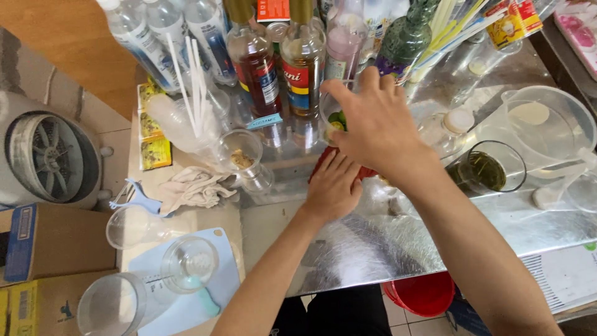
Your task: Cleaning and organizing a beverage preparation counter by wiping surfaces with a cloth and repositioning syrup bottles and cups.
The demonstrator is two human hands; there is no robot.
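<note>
Head view shows my right hand (pixel 376 127) closed round a clear glass (pixel 333 118) of lime slices, just before the syrup bottles (pixel 280 68); my left hand (pixel 333 186) rests flat on a red object (pixel 367 172); I judge the glass light, slick and fragile, best gripped round its wall.

Right hand (pixel 376 127) around a cup (pixel 331 118) in front of the syrup bottles (pixel 278 68), left hand (pixel 333 186) flat on the counter (pixel 373 249) just below it, glass (pixel 487 167) to the right, jug (pixel 547 127) behind that, cloth (pixel 196 188) to the left, bucket (pixel 425 294) under the counter
</note>
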